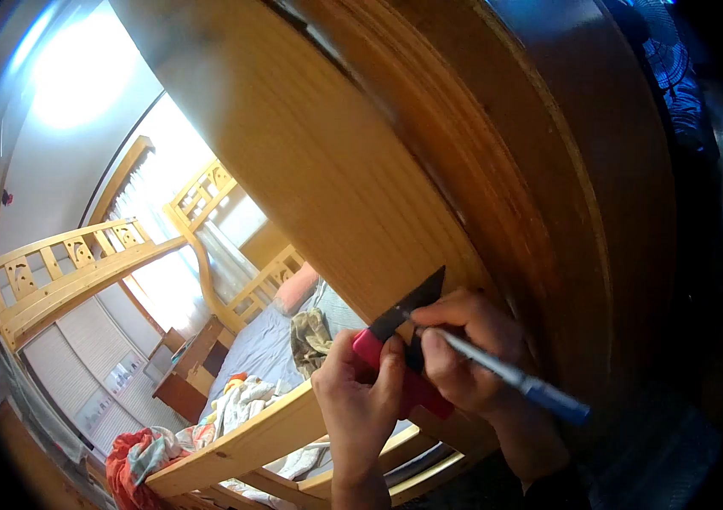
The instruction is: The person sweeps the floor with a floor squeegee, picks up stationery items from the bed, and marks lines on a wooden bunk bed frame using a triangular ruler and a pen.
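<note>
My left hand (357, 387) is closed round a pink and black object (367, 346), whose dark, pointed end lies against a light wooden board (327, 170). To its right, my right hand (472, 348) is closed on a pen (498, 365) with a pale barrel and a blue end. The blue end points down to the right. The pen's other end meets the dark part of the object between my two hands. Part of the pink piece is hidden behind my fingers.
Beyond the board, at the left, stands a wooden bunk bed (81, 270) with bedding and clothes (136, 459) on its lower level. A brown cabinet (191, 367) is near the curtained window. Dark brown wood panelling (540, 153) curves along the right.
</note>
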Available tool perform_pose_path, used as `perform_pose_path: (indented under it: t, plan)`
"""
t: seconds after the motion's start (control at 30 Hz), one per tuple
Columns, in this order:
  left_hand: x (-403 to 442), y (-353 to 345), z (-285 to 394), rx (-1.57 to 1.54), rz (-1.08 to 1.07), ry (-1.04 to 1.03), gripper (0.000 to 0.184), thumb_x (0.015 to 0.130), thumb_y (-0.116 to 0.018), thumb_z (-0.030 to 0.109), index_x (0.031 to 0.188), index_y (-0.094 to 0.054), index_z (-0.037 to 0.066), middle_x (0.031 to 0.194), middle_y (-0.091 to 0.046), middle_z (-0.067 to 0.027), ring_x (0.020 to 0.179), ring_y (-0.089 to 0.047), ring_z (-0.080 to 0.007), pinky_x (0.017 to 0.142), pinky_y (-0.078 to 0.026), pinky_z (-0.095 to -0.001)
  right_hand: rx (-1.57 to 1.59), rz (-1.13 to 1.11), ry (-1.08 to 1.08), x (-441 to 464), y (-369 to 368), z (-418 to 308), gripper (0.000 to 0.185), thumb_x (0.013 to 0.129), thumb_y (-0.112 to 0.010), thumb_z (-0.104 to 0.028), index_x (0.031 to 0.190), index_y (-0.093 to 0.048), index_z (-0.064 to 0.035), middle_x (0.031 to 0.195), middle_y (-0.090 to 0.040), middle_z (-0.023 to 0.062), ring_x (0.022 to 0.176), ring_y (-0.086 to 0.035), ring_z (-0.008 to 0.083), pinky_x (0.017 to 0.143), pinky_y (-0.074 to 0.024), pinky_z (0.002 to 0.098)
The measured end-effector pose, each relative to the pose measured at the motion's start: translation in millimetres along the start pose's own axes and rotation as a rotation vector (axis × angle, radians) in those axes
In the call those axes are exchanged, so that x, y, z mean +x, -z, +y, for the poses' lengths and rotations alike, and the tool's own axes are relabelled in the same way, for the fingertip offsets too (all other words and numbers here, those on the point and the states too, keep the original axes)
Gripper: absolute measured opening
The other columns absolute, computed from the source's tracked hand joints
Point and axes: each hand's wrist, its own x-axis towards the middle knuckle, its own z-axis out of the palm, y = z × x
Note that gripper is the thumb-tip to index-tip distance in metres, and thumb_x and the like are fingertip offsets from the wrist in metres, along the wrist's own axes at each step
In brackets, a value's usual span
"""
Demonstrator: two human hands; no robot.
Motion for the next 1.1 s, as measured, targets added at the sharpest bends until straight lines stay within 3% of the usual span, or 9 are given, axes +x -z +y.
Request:
perform_pose_path:
  t: [0.07, 0.17, 0.33, 0.5, 0.7, 0.77, 0.97, 1.03, 1.1]
  plan:
    - [0.5, -0.4, 0.1, -0.027, 0.01, -0.001, 0.017, 0.081, -0.068, 0.011, 0.078, -0.057, -0.001, 0.058, -0.058, -0.0053, 0.053, -0.053, -0.0066, 0.049, -0.042, -0.0241, -0.006, -0.037, 0.041, 0.0, 0.4, 0.5, 0.012, 0.084, -0.055, -0.01, 0.09, -0.058, -0.0003, 0.075, -0.058, 0.01, 0.063, -0.056, 0.0135, 0.056, -0.0451, 0.0249]
    - [0.2, 0.9, 1.8, 0.009, 0.002, -0.007, 0.017, 0.082, -0.068, 0.011, 0.078, -0.057, -0.002, 0.058, -0.058, -0.0051, 0.053, -0.053, -0.006, 0.048, -0.042, -0.0235, -0.003, 0.086, -0.058, 1.6, 8.0, 5.9, 0.013, 0.083, -0.054, -0.009, 0.091, -0.057, 0.0005, 0.076, -0.058, 0.0112, 0.064, -0.056, 0.015, 0.057, -0.0447, 0.0238]
    - [0.0, 0.6, 6.2, 0.003, -0.008, 0.021, 0.016, 0.083, -0.067, 0.01, 0.078, -0.057, -0.001, 0.059, -0.058, -0.0036, 0.054, -0.051, -0.0048, 0.048, -0.041, -0.0221, -0.086, 0.034, 0.117, -1.3, 1.0, 8.0, 0.014, 0.087, -0.051, -0.011, 0.094, -0.056, 0.0004, 0.074, -0.055, 0.008, 0.056, -0.051, 0.0096, 0.05, -0.0423, 0.0229]
    - [-0.2, 0.4, 1.8, -0.015, -0.001, -0.012, 0.016, 0.083, -0.067, 0.009, 0.078, -0.057, -0.002, 0.06, -0.058, -0.0031, 0.055, -0.051, -0.0041, 0.049, -0.041, -0.0217, -0.072, 0.098, 0.012, -1.0, 7.9, 12.9, 0.015, 0.087, -0.049, -0.011, 0.096, -0.054, -0.0007, 0.07, -0.052, 0.0055, 0.058, -0.05, 0.0073, 0.049, -0.04, 0.0193]
    - [-0.5, 0.2, 2.1, -0.017, -0.001, 0.003, 0.015, 0.082, -0.067, 0.008, 0.079, -0.057, -0.002, 0.061, -0.059, -0.0034, 0.056, -0.052, -0.0045, 0.05, -0.042, -0.0218, 0.031, 0.066, 0.086, -8.4, 1.1, 9.9, 0.016, 0.083, -0.052, -0.009, 0.093, -0.058, 0.0014, 0.075, -0.058, 0.0106, 0.064, -0.056, 0.0135, 0.054, -0.0448, 0.0237]
    - [-0.2, 0.0, 2.4, -0.015, 0.003, 0.002, 0.015, 0.082, -0.067, 0.008, 0.079, -0.057, -0.002, 0.061, -0.059, -0.0035, 0.056, -0.052, -0.0047, 0.05, -0.042, -0.0219, 0.079, 0.043, 0.024, -7.0, -1.0, 6.0, 0.016, 0.083, -0.06, -0.013, 0.092, -0.061, -0.0001, 0.076, -0.061, 0.0121, 0.065, -0.061, 0.0201, 0.058, -0.0494, 0.0289]
    - [0.3, 1.1, 4.1, -0.006, 0.004, -0.023, 0.014, 0.081, -0.067, 0.008, 0.08, -0.057, -0.002, 0.062, -0.06, -0.0049, 0.056, -0.054, -0.0061, 0.051, -0.043, -0.0229, 0.136, -0.052, 0.005, -2.2, -5.5, 3.3, 0.015, 0.084, -0.059, -0.013, 0.091, -0.061, 0.0, 0.073, -0.059, 0.0117, 0.063, -0.059, 0.0209, 0.058, -0.049, 0.0307]
    - [-0.3, 2.7, 5.0, 0.062, -0.029, -0.005, 0.008, 0.082, -0.063, 0.003, 0.084, -0.058, -0.003, 0.071, -0.061, -0.0024, 0.064, -0.054, -0.0049, 0.056, -0.043, -0.0207, 0.111, -0.06, 0.018, -0.9, -4.8, 2.1, 0.015, 0.084, -0.059, -0.013, 0.091, -0.06, -0.0001, 0.073, -0.058, 0.0118, 0.063, -0.059, 0.0211, 0.058, -0.0488, 0.0309]
    - [-0.3, 1.6, 4.9, 0.061, -0.008, -0.016, 0.012, 0.081, -0.066, 0.006, 0.082, -0.058, -0.002, 0.066, -0.061, -0.0047, 0.06, -0.055, -0.006, 0.053, -0.043, -0.0224, 0.087, -0.068, 0.028, -0.1, -4.4, 1.8, 0.015, 0.084, -0.059, -0.014, 0.091, -0.06, -0.0002, 0.073, -0.058, 0.0118, 0.063, -0.06, 0.0213, 0.058, -0.0487, 0.0311]
